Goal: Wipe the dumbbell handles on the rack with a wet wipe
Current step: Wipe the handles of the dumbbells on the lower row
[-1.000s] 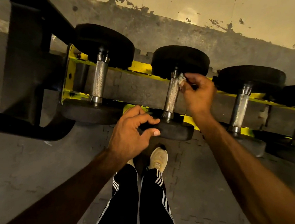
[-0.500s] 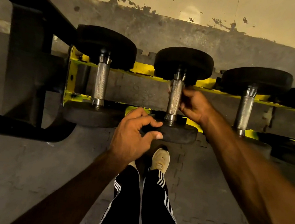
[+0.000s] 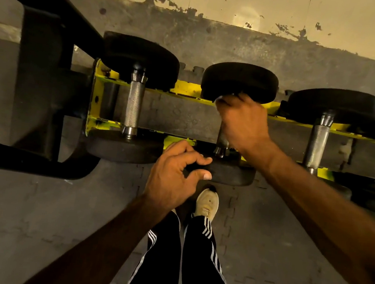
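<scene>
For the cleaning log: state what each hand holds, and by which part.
The right hand grips the middle dumbbell's handle towards its far end, the wet wipe under its fingers. The left hand holds nothing.

The right hand (image 3: 242,121), its arm stretched forward from the lower right, curls its fingers round a dumbbell handle (image 3: 222,141) with the back of the hand up, while the left hand (image 3: 174,174), nearer and to its left, hovers with loosely curved fingers, holding nothing.
</scene>
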The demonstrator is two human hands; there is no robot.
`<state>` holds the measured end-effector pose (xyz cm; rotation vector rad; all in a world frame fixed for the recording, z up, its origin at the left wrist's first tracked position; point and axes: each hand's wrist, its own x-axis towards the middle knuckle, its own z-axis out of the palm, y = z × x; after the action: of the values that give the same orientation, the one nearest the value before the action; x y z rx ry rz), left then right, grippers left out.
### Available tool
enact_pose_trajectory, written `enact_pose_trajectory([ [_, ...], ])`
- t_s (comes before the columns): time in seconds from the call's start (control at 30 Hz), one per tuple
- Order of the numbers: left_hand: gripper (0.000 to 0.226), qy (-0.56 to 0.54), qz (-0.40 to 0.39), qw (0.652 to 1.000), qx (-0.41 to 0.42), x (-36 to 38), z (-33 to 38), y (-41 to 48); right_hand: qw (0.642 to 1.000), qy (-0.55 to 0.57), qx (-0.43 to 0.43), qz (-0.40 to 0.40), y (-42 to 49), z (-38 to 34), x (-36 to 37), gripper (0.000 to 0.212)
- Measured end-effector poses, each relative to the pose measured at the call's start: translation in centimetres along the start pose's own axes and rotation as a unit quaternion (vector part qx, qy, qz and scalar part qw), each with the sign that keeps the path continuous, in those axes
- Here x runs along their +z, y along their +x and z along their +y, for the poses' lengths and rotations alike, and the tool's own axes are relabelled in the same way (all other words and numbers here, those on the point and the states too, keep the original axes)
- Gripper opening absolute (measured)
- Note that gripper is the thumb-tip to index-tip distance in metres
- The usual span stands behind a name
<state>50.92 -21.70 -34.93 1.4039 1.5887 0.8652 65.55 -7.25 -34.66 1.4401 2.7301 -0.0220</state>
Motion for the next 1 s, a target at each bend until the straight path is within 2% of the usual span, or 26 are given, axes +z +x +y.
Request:
enact_pose_trajectory([
  [0.03,0.028,-0.001,0.001,1.0,0.001,0.0,-0.1,0.0,0.998,-0.032,0.021,-0.039,0.9,-0.9,-0.9,0.024],
  [0.13,0.028,-0.002,-0.007,1.0,0.0,-0.1,-0.2,0.0,0.984,-0.033,0.044,-0.169,1.8,-2.7,-2.1,0.021],
  [0.2,0.028,-0.001,-0.011,1.0,0.001,-0.1,-0.3,0.1,0.97,-0.038,0.002,-0.239,1.7,-2.6,-2.4,0.02],
  [0.3,0.027,-0.007,-0.009,1.0,0.005,-0.2,-0.5,0.2,0.946,0.053,-0.041,-0.318,1.2,-1.8,-3.5,0.02],
  [0.33,0.027,-0.008,-0.009,1.0,0.008,-0.2,-0.5,0.1,0.943,0.071,-0.048,-0.323,1.0,-1.6,-3.8,0.02],
  [0.4,0.027,-0.004,-0.007,1.0,0.012,-0.1,-0.5,0.0,0.961,0.036,-0.041,-0.272,0.9,-1.2,-3.9,0.018],
  [0.5,0.028,-0.008,-0.006,1.0,0.012,-0.1,-0.6,0.0,0.979,-0.045,0.038,-0.196,2.0,-1.2,-3.5,0.017],
  [0.57,0.029,-0.006,-0.007,1.0,0.012,-0.1,-0.6,0.1,0.973,-0.072,0.039,-0.214,2.8,-2.1,-3.1,0.017],
  [0.67,0.029,0.0,-0.005,1.0,0.013,-0.1,-0.6,0.1,0.959,-0.083,-0.04,-0.27,2.5,-3.5,-2.9,0.019],
  [0.73,0.028,0.0,-0.003,1.0,0.013,0.0,-0.6,0.1,0.959,-0.038,-0.06,-0.273,1.7,-3.0,-3.3,0.018],
  [0.8,0.028,-0.006,-0.001,1.0,0.015,0.0,-0.6,0.1,0.967,0.039,-0.059,-0.245,0.6,-1.5,-3.4,0.015],
  [0.87,0.027,-0.01,0.002,1.0,0.018,0.1,-0.6,0.0,0.981,0.112,-0.053,-0.148,-1.0,-0.1,-2.6,0.015],
  [0.93,0.028,-0.013,0.004,1.0,0.019,0.1,-0.6,-0.1,0.978,0.197,0.05,-0.05,-2.4,1.1,-1.7,0.016],
  [1.0,0.028,-0.013,0.005,1.0,0.023,0.1,-0.5,-0.1,0.955,0.25,0.157,0.003,-2.9,1.4,-0.9,0.019],
])
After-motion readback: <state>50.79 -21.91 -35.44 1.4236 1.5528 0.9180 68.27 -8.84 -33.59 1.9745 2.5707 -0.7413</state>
